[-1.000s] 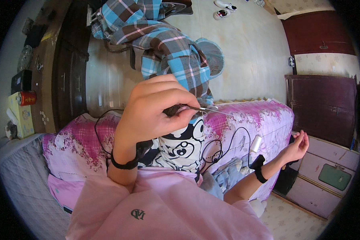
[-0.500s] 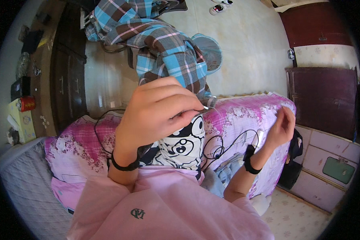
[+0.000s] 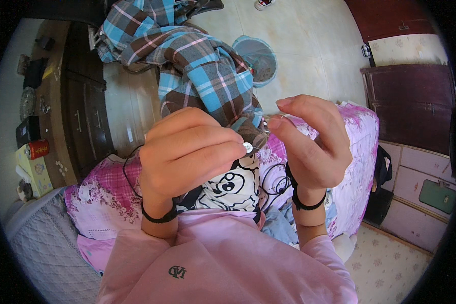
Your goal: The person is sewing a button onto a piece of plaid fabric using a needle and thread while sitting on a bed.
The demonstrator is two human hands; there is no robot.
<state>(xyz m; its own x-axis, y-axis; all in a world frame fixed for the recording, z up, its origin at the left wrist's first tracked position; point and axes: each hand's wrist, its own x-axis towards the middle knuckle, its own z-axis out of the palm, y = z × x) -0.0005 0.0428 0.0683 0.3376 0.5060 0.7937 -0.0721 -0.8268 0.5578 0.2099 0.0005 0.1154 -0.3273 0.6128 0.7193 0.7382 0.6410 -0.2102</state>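
Observation:
A small white button [image 3: 247,147] shows at the fingertips of my left hand [image 3: 187,152], which is closed in a pinch on it. Just beyond those fingers hangs the end of a blue, brown and grey plaid cloth [image 3: 202,76]; whether the button is joined to it I cannot tell. My right hand [image 3: 316,147] is raised at the right of the button, its thumb and forefinger spread apart. A thin light line, like a thread, shows faintly near the right fingertips. Any needle is too small to make out.
Under me lies a pink and white floral bed sheet [image 3: 357,152], with a black cable [image 3: 273,190] on it. A bin with a blue liner [image 3: 258,61] stands on the floor beyond the cloth. At the left, a dark wooden cabinet [image 3: 83,111] carries a red can [image 3: 38,149].
My right hand has come in from the far right and now stands close to the left, fingers apart. The button has turned to face up in my left pinch.

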